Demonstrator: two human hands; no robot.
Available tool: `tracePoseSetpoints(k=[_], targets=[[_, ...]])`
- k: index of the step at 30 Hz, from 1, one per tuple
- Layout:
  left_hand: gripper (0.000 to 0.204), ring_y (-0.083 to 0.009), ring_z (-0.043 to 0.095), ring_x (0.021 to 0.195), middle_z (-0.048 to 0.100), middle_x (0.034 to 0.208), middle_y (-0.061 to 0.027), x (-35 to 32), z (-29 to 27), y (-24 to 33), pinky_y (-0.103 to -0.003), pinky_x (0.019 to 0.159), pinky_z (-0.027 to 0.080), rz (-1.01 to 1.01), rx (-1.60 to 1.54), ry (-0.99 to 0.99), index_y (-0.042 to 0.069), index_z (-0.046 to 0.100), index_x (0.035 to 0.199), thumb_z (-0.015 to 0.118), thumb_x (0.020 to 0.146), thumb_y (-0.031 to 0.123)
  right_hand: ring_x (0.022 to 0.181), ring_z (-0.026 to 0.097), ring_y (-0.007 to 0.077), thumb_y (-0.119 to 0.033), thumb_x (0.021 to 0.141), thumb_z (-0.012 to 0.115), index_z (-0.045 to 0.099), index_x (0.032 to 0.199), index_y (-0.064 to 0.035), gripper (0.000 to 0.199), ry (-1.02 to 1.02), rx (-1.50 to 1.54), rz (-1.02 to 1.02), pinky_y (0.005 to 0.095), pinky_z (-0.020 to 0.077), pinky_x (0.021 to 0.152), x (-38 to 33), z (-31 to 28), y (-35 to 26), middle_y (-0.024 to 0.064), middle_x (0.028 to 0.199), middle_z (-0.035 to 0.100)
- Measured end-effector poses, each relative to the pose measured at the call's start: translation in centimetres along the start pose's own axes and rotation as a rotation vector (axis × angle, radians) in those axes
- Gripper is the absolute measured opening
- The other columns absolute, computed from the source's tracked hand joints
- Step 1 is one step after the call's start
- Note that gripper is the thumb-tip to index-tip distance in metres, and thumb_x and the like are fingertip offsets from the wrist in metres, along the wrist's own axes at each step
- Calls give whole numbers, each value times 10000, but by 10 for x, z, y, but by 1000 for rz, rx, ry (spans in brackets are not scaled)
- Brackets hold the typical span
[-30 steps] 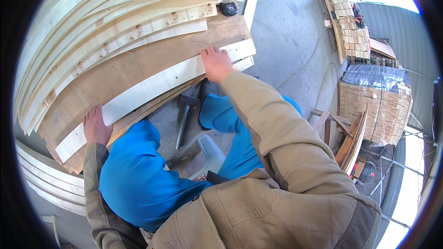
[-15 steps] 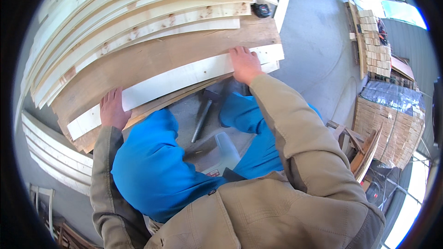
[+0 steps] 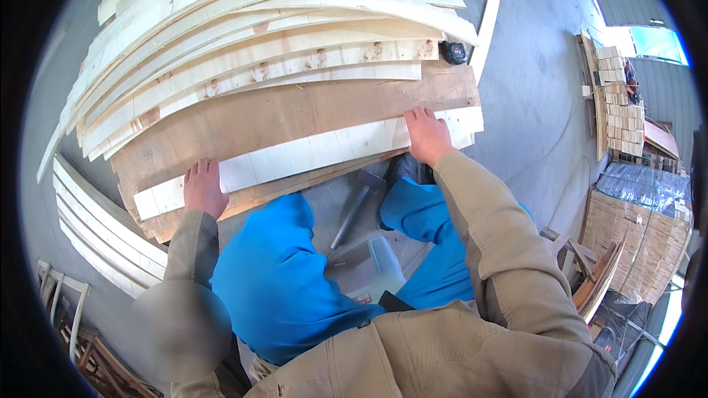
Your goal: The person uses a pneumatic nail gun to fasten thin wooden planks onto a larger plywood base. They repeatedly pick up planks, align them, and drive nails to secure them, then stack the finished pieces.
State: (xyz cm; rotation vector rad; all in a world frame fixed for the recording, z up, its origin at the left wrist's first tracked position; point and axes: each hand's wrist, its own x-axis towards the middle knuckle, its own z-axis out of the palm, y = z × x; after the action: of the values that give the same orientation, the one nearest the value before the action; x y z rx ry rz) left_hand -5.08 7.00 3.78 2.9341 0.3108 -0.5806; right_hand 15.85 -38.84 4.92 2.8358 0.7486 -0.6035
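A long pale wooden plank [image 3: 313,153] lies across the near edge of a brown plywood sheet [image 3: 243,114]. Toward the plank's left end, my left hand [image 3: 205,190] grips it with fingers over the top. My right hand [image 3: 429,137] is closed over it near the right end. Another pale board end shows just under the plank by my right hand. On the floor between my blue-trousered legs is a hammer [image 3: 351,215], close to a translucent plastic container [image 3: 385,265].
Beyond the plank, many long pale boards [image 3: 280,33] are piled on the plywood. A black tape measure [image 3: 453,52] sits at their right end. White boards [image 3: 103,228] lie at left. Stacked wood blocks [image 3: 621,103] and a wrapped wood bundle [image 3: 634,228] stand at right.
The whole view has shifted, so the scene sits lower and further right. Both hands stay on the plank; its visible face now shows fine crosswise lines instead of dark spots.
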Motion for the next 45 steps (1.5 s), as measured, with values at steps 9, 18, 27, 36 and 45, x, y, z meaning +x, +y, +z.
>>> tracePoseSetpoints(k=[9,18,27,36,45], targets=[[643,-368,558,1288,577,1312,-152,4,3,-2,-474,1144,440,21,-2,1,43,577,1319,806,718,59,1256,585,331,-45,799,727,623,1216,-62,430,-24,3,-6,538,541,947,2,-3,1,118,1288,597],[709,-385,553,1275,567,1339,-166,1,14,-9,-466,1136,449,64,-23,69,32,575,1332,876,695,104,1231,598,325,-44,802,719,612,1208,-48,421,46,-26,-45,531,536,920,1,5,-2,130,1258,595],[685,-391,567,1237,574,1298,-157,4,14,-10,-458,1117,462,68,-53,35,36,589,1314,818,668,44,1179,631,328,-49,808,726,614,1206,-41,414,-31,-55,-79,530,565,865,7,1,-1,131,1263,595],[677,-382,545,1269,567,1311,-156,6,18,-9,-455,1132,451,82,-37,70,28,591,1317,807,676,27,1252,602,344,-61,852,692,582,1274,-23,438,-33,-40,-59,542,558,911,7,9,1,156,1298,568],[603,-359,528,1317,555,1326,-142,3,11,-5,-492,1192,390,26,-42,6,45,567,1336,758,764,41,1343,549,373,-33,834,684,521,1404,-41,593,1,117,-76,580,503,1027,-2,9,4,171,1389,527]])
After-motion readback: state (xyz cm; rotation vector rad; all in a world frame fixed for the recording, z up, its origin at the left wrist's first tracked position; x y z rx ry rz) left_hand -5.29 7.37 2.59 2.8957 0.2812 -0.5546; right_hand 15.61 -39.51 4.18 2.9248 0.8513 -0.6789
